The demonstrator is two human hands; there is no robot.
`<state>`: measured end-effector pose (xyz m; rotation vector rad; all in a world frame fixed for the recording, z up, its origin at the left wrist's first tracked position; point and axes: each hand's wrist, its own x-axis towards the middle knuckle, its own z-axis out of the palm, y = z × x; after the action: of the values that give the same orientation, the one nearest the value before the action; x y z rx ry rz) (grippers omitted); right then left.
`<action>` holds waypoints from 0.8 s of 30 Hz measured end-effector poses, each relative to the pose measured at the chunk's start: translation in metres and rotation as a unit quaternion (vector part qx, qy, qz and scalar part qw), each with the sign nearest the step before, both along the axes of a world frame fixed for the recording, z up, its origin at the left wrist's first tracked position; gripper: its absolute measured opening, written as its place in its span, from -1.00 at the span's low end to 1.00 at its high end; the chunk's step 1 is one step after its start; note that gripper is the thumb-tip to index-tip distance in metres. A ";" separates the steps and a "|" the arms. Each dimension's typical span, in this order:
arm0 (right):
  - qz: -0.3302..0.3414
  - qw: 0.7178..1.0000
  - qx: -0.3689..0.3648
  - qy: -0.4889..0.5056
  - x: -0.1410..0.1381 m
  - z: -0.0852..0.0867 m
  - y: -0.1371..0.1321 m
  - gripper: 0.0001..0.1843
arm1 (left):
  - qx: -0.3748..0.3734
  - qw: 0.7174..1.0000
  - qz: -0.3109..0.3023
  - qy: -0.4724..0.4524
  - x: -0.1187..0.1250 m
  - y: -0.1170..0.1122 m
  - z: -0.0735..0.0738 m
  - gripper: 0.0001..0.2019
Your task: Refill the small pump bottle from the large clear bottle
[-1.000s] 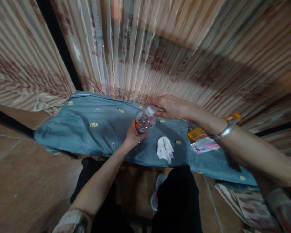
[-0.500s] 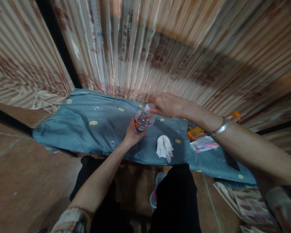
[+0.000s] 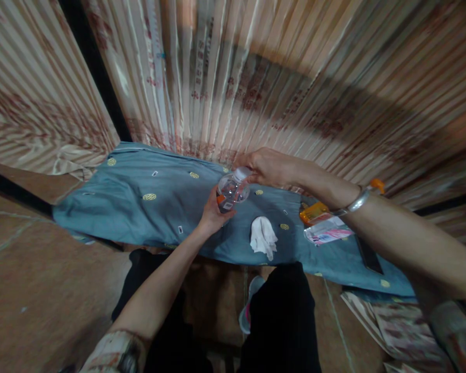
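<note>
A clear plastic bottle [image 3: 236,189] with a dark and orange label is held over the cloth-covered surface. My left hand [image 3: 214,211] wraps round its labelled lower part. At the top of the bottle sits a white cap [image 3: 242,173], tilted slightly to the right. The curled fingers of my right hand [image 3: 263,167] grip at the cap's right side; some fingertips are hidden behind it. A crumpled white cloth or tissue [image 3: 263,235] lies on the blue cloth [image 3: 171,207], below and right of the bottle.
Under my right forearm lie an orange item [image 3: 314,213], a clear and pink packet [image 3: 328,231] and a dark phone-like object [image 3: 370,256]. Striped curtains [image 3: 225,93] hang behind. A black post [image 3: 95,67] rises at the left. My black-clad legs [image 3: 285,316] are below the edge.
The cap shows more plainly at the bottle's top, and the bottle has shifted very slightly. My right fingers have moved a little at the cap; my left hand keeps its grip.
</note>
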<state>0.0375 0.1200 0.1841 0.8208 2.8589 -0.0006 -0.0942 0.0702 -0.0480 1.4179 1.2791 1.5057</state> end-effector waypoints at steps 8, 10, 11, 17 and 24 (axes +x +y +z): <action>0.024 0.999 -0.016 0.025 0.003 -0.001 -0.002 -0.63 | 0.002 1.000 -0.005 -0.001 0.000 -0.001 0.001 -0.14; 0.025 0.999 -0.014 0.027 0.004 -0.002 -0.003 -0.62 | 0.003 1.000 -0.006 -0.003 0.000 -0.002 0.001 -0.14; 0.022 0.999 -0.011 0.031 0.004 -0.003 -0.002 -0.60 | 0.002 1.000 -0.006 -0.005 0.000 -0.002 0.001 -0.14; -0.039 0.999 0.012 0.002 0.001 -0.001 -0.001 -0.62 | -0.001 1.000 -0.009 -0.007 0.001 0.000 -0.003 -0.13; -0.008 1.000 0.009 -0.010 0.000 0.008 -0.004 -0.64 | 0.001 1.000 -0.009 -0.007 -0.001 -0.001 -0.002 -0.14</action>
<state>0.0377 0.1160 0.1917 0.8423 2.8371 0.0325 -0.0949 0.0691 -0.0502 1.4144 1.2532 1.5019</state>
